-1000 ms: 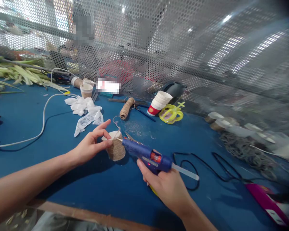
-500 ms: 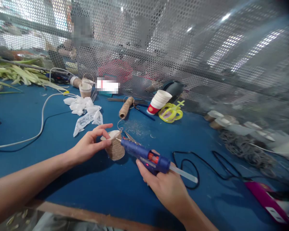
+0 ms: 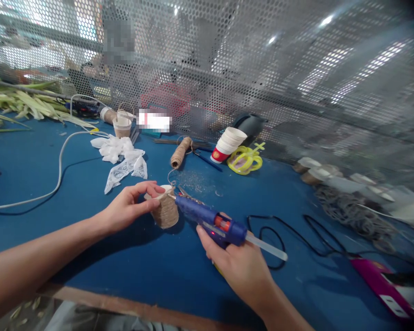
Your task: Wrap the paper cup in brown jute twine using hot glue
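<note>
A paper cup [image 3: 166, 214] wound with brown twine is pinched at its rim by my left hand [image 3: 137, 201], which tilts it slightly above the blue table. My right hand [image 3: 236, 262] is wrapped around the handle of a blue glue gun [image 3: 205, 217]. The metal nozzle of the gun points left and meets the cup near its upper edge. A clear glue stick [image 3: 267, 246] pokes out of the gun's back end. Twine runs from the cup toward a twine roll [image 3: 181, 152]. Scissors [image 3: 183, 192] lie partly hidden behind the gun.
Stacked paper cups [image 3: 228, 145] and a yellow crown-shaped piece [image 3: 244, 160] stand at the back. White lace cloth [image 3: 124, 158] lies left. A black cord [image 3: 290, 232] runs right to a magenta power strip [image 3: 382, 287]. A perforated metal screen [image 3: 200, 59] closes the back.
The fingers of my left hand have curled closer onto the cup's rim. My right hand and the glue gun have shifted slightly right, the nozzle staying by the cup's upper edge.
</note>
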A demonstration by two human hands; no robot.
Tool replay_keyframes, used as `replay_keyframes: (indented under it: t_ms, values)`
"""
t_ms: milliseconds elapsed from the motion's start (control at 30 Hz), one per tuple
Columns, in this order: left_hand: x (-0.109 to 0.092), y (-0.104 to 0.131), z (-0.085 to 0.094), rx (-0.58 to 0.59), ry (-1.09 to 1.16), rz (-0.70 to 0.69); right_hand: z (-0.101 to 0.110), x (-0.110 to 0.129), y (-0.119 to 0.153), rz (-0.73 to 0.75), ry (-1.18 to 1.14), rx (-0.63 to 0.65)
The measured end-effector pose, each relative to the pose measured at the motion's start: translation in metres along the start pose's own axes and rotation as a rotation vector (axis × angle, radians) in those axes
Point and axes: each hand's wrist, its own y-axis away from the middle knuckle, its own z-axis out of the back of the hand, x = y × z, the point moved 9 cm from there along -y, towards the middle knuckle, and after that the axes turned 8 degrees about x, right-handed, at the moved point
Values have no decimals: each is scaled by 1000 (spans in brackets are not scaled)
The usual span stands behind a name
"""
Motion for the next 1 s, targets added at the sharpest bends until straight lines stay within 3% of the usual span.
replay_keyframes:
  t_ms: [267, 433, 800, 1000]
  values:
    - [2, 0, 1, -8, 4, 25, -6, -8, 7, 45, 133, 22]
    - [1, 0, 1, -9, 11, 11, -2, -5, 3, -30, 29, 0]
    - [0, 1, 0, 5, -7, -3, -6, 3, 1, -24, -79, 26]
    - [-1, 1, -3, 30, 18, 3, -7, 0, 4, 19, 100, 42]
